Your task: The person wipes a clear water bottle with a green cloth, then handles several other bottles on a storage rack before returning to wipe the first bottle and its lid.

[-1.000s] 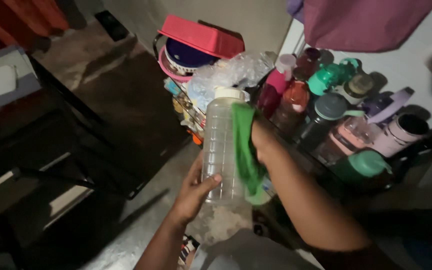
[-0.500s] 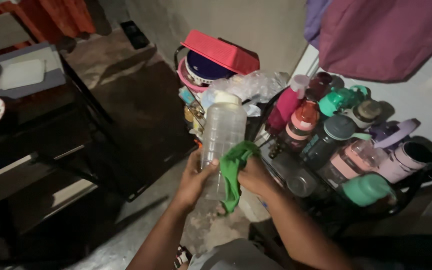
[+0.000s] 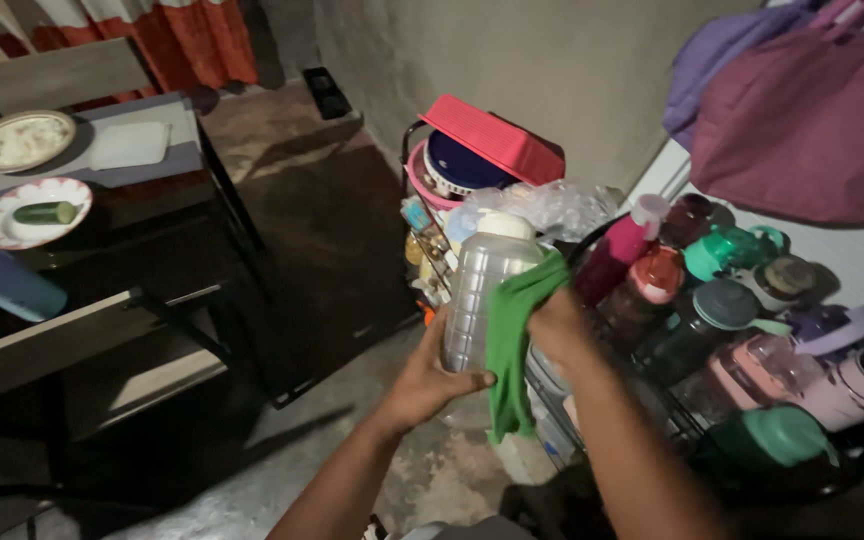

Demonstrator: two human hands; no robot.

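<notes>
Gripping a clear ribbed plastic bottle (image 3: 480,300) near its base, the left hand (image 3: 430,383) holds it nearly upright, cap toward one o'clock. At three o'clock of the bottle, the right hand (image 3: 558,327) presses a bunched green cloth (image 3: 510,340) against its side, before a rack of bottles (image 3: 722,330).

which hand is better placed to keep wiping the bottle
Right. The right hand holds the green cloth against the clear ribbed plastic bottle, while the left hand grips its lower part.
</notes>
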